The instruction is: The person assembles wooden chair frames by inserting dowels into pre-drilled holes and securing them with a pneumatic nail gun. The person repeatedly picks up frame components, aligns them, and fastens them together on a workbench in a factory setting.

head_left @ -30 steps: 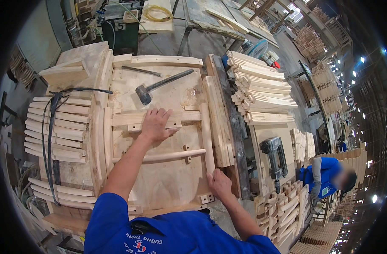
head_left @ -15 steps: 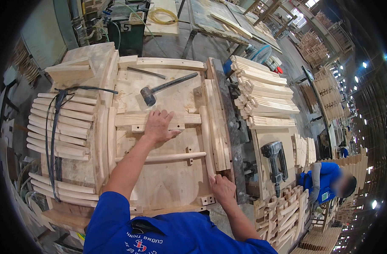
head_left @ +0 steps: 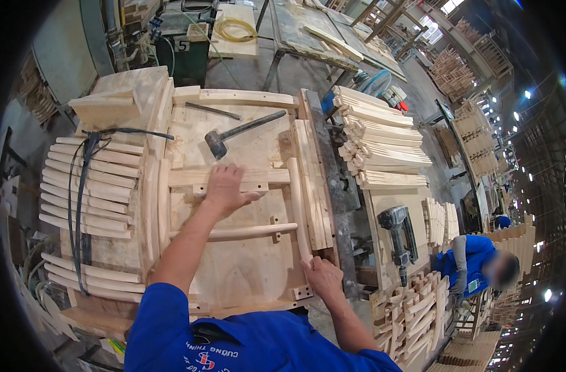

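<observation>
A pale wooden frame lies on the workbench, made of a left leg [head_left: 163,201], a right leg [head_left: 297,208], a wide rail [head_left: 187,177] and a slim rail [head_left: 252,232]. My left hand [head_left: 224,189] rests flat across the wide rail, its fingers stretched out over the wood and the thumb apart. At the near end of the right leg, my right hand [head_left: 323,278] has its fingers curled closed around the wood. Beyond the frame lie a mallet [head_left: 216,144] with a dark head and a thin dark bar [head_left: 213,110].
Curved wooden pieces [head_left: 91,186] are stacked at left beside black cords [head_left: 81,204]. Beyond the bench's metal edge [head_left: 332,198] at right sit more wooden parts [head_left: 382,136] and a nail gun [head_left: 399,239]. A co-worker in blue [head_left: 472,263] is at far right.
The view has shifted slightly. My left fingers lie a little flatter and closer together on the wide rail; my right hand keeps its hold at the leg's near end.
</observation>
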{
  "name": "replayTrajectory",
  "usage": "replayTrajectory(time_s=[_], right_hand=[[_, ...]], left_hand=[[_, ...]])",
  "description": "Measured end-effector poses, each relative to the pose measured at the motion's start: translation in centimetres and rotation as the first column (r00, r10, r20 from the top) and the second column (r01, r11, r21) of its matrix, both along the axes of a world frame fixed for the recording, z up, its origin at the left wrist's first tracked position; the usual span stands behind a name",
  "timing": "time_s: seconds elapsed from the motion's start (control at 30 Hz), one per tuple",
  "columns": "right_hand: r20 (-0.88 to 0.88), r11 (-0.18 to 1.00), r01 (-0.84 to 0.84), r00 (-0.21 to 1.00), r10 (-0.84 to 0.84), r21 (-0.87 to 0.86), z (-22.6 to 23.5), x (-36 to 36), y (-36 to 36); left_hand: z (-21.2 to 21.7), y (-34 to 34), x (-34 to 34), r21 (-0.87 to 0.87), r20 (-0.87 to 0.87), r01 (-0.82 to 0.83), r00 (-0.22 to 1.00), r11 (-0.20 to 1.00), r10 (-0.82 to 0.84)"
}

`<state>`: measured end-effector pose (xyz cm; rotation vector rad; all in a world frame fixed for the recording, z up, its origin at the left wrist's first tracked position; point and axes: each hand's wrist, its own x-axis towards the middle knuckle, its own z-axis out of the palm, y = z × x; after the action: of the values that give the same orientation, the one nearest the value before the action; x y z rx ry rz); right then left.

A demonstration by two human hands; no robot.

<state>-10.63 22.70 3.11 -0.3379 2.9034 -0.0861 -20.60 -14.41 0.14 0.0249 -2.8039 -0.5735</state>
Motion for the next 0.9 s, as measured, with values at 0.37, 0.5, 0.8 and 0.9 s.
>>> replayTrajectory(time_s=[0.37, 0.5, 0.8, 0.9], right_hand=[[0.065, 0.965, 0.164, 0.986, -0.153, -0.205, 5.0, 2.0, 3.4], [-0.036, 0.924, 0.165, 0.981, -0.189, -0.344, 7.4, 0.7, 5.2], [-0.586, 0.994, 0.108, 0.805, -0.094, -0.012, 11.4, -5.2, 12.9], [-0.551, 0.982, 0.176, 0.827, -0.111, 0.067, 11.1, -6.5, 14.4]], left_hand=[[0.1, -2.2, 1.6, -0.113, 0.157, -0.071, 0.984, 0.991, 0.089], [0.7, -2.2, 1.8, -0.122, 0.163, -0.069, 0.983, 0.990, 0.088], [1.7, -2.0, 2.3, -0.144, 0.198, -0.070, 0.975, 0.987, 0.099], [1.9, -1.8, 2.4, -0.144, 0.216, -0.069, 0.971, 0.987, 0.099]])
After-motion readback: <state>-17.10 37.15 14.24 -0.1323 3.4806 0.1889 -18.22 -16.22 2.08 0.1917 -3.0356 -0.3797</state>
